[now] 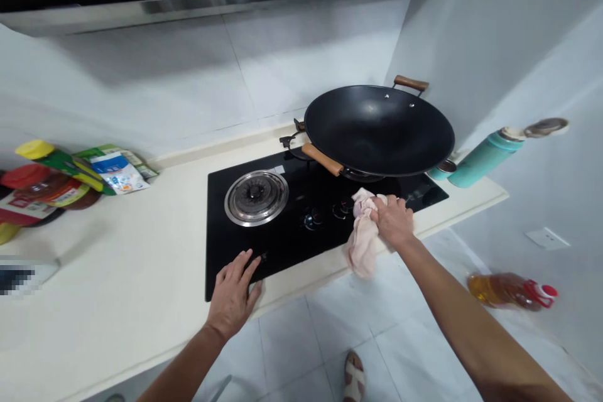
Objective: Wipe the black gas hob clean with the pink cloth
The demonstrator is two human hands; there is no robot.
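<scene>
A pale pink cloth (pixel 363 242) is bunched under my right hand (pixel 394 220), which presses it on the front right of the black glass stove (pixel 277 242). Part of the cloth hangs over the counter's front edge. My left hand (pixel 235 292) rests at the stove's front left corner, fingers stretched out and holding nothing. Just beyond the cloth, a large black wok (pixel 377 129) with wooden handles sits over the right burner. Two control knobs (pixel 311 220) lie left of the cloth. The left burner (pixel 257 197) is bare, its metal ring showing.
Sauce bottles (pixel 66 191) and food packets (pixel 117 171) lie at the counter's left. A teal flask (pixel 487 158) with its lid flipped up stands by the right wall. An oil bottle (pixel 511 291) is on the floor at right. The range hood (pixel 226 0) overhangs the stove.
</scene>
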